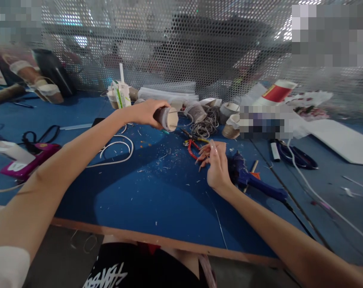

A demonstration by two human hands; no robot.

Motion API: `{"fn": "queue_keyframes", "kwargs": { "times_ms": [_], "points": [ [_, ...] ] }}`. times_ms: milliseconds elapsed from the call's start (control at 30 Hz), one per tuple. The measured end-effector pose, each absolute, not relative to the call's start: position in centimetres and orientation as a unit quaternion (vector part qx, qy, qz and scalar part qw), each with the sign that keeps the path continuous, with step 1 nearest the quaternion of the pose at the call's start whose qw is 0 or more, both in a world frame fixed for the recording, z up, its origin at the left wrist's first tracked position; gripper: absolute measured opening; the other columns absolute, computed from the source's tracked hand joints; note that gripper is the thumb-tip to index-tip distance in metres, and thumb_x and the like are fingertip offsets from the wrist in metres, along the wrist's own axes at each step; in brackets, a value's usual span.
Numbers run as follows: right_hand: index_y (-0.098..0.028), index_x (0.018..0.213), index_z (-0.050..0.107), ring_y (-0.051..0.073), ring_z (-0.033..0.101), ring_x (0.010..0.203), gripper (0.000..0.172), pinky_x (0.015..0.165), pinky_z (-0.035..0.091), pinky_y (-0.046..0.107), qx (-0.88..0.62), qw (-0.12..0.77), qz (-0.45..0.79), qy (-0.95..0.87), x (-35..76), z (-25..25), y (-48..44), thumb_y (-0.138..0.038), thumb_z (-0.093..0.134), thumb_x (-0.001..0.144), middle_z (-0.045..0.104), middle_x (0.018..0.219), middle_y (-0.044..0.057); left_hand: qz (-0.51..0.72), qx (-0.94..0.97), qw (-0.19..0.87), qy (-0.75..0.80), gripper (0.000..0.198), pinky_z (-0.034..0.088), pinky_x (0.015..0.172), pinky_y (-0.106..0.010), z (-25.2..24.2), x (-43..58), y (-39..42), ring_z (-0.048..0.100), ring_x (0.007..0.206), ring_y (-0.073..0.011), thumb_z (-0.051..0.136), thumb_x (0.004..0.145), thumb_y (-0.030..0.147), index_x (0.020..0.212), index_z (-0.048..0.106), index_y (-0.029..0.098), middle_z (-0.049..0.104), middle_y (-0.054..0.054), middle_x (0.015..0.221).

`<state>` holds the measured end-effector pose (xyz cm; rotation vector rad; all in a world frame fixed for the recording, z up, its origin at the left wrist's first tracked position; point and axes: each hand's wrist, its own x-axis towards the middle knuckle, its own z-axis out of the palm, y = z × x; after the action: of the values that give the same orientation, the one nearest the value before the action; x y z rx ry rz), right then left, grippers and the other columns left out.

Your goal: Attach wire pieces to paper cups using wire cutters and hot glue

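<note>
My left hand (145, 113) is raised over the blue table (145, 200), fingers wrapped round a spool of thin wire or thread (168, 118) with a cardboard core. A fine strand runs from the spool toward my right hand (215, 162), whose fingers pinch it just above the table. Red-handled pliers (192, 149) lie right beside my right hand's fingertips. A blue glue gun (253, 180) lies just behind and right of that hand.
Coils of wire (206, 124), tape rolls (229, 109), a small carton with a straw (121, 93) and a red and white cup (276, 93) sit along a perforated metal screen. A pink glue gun (31, 160), white cable (118, 150) and black scissors (298, 156) lie about. Another person's bandaged arm (40, 82) rests far left.
</note>
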<state>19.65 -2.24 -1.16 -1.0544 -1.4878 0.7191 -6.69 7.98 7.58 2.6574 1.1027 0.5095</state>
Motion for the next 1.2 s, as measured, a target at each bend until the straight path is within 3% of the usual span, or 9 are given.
{"fn": "queue_keyframes", "kwargs": {
  "times_ms": [100, 200, 333, 633, 833, 1200],
  "points": [
    [-0.026, 0.083, 0.047, 0.014, 0.049, 0.053, 0.039, 0.043, 0.043, 0.031, -0.455, 0.534, 0.262, -0.662, 19.8, -0.9, -2.2, -0.064, 0.038, 0.087, 0.048, 0.073, 0.001, 0.124, 0.904, 0.106, 0.395, 0.07, 0.04, 0.094, -0.036, 7.6, -6.8, 8.2, 0.053, 0.111, -0.0274, 0.067, 0.061, 0.031, 0.127, 0.049, 0.022, 0.057, -0.008, 0.125],
    [-0.025, 0.075, 0.051, 0.018, 0.052, 0.069, 0.036, 0.063, 0.048, 0.04, -0.452, 0.498, 0.187, -0.716, 19.9, -0.5, -2.3, -0.056, 0.039, 0.09, 0.048, 0.078, 0.003, 0.071, 0.908, 0.105, 0.398, 0.068, 0.04, 0.093, -0.034, 7.5, -6.7, 9.2, 0.054, 0.111, -0.0259, 0.064, 0.06, 0.027, 0.126, 0.05, 0.025, 0.058, -0.005, 0.127],
    [-0.025, 0.067, 0.05, 0.023, 0.05, 0.08, 0.04, 0.079, 0.043, 0.047, -0.439, 0.459, 0.133, -0.761, 19.9, -0.1, -2.4, -0.047, 0.032, 0.095, 0.05, 0.074, 0.005, 0.009, 0.909, 0.096, 0.405, 0.071, 0.04, 0.093, -0.035, 7.7, -6.6, 11.5, 0.051, 0.114, -0.0263, 0.064, 0.059, 0.027, 0.128, 0.048, 0.027, 0.055, -0.006, 0.133],
    [-0.026, 0.062, 0.049, 0.024, 0.049, 0.078, 0.044, 0.078, 0.041, 0.046, -0.442, 0.478, 0.158, -0.742, 19.9, -0.2, -2.3, -0.05, 0.031, 0.094, 0.05, 0.07, 0.005, -0.004, 0.897, 0.103, 0.43, 0.068, 0.04, 0.093, -0.034, 7.8, -5.5, 14.3, 0.052, 0.109, -0.0244, 0.064, 0.06, 0.038, 0.125, 0.05, 0.021, 0.058, -0.009, 0.128],
    [-0.026, 0.06, 0.049, 0.024, 0.05, 0.08, 0.047, 0.079, 0.042, 0.046, -0.456, 0.474, 0.167, -0.734, 19.8, -0.5, -2.1, -0.051, 0.03, 0.094, 0.051, 0.069, 0.006, -0.004, 0.876, 0.084, 0.475, 0.067, 0.041, 0.083, -0.031, 7.8, -5.0, 15.5, 0.054, 0.1, -0.0245, 0.062, 0.061, 0.047, 0.119, 0.053, 0.015, 0.061, -0.012, 0.119],
    [-0.026, 0.059, 0.047, 0.024, 0.049, 0.08, 0.05, 0.08, 0.042, 0.044, -0.46, 0.465, 0.179, -0.735, 19.7, -0.2, -2.2, -0.053, 0.025, 0.094, 0.052, 0.065, 0.005, -0.047, 0.869, 0.049, 0.49, 0.06, 0.041, 0.083, -0.034, 8.0, -3.9, 15.8, 0.055, 0.097, -0.026, 0.067, 0.061, 0.046, 0.112, 0.057, 0.016, 0.063, -0.012, 0.114]
  ]
}}
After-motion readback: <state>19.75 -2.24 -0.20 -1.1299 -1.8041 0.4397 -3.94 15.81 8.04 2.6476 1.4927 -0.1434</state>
